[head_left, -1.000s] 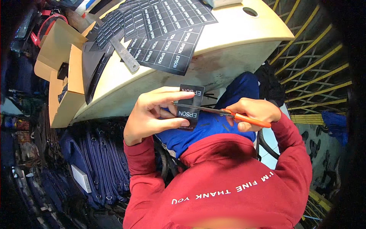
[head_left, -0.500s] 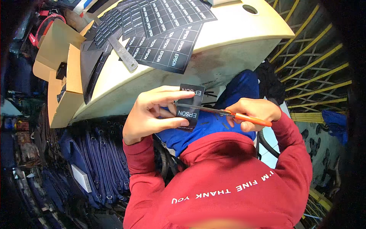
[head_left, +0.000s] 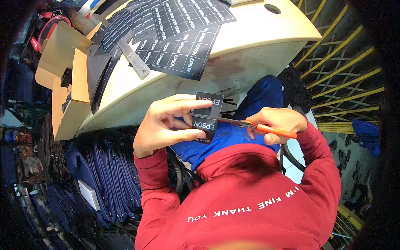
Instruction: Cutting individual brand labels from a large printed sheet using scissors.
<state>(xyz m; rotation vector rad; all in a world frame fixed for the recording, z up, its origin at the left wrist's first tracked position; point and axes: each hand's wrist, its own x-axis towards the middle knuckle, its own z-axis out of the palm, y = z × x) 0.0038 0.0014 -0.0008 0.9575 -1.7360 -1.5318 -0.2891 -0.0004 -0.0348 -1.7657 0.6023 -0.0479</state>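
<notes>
My left hand (head_left: 164, 123) pinches a short strip of black printed labels (head_left: 205, 111) between thumb and fingers, holding it upright over my lap. Pale lettering marks the labels, and a thin line runs across the strip's middle. From the right, my right hand (head_left: 277, 124) grips scissors (head_left: 275, 131) with orange handles. Their dark blades point left and meet the strip's right edge near that line. How far the blades part is hard to make out. Small dark scraps (head_left: 246, 137) lie on my blue trouser leg.
Ahead is a curved cream table (head_left: 258, 31) bearing several black label sheets (head_left: 183, 54) and a metal ruler (head_left: 134, 58). An open cardboard box (head_left: 79, 83) stands at its left. Dark blue straps or bags (head_left: 110, 175) are piled on the left; a yellow folding gate (head_left: 337, 62) is at right.
Less of the scissor blades shows across the label strip; earlier they reached almost to its left edge. Both hands have stayed nearly in place.
</notes>
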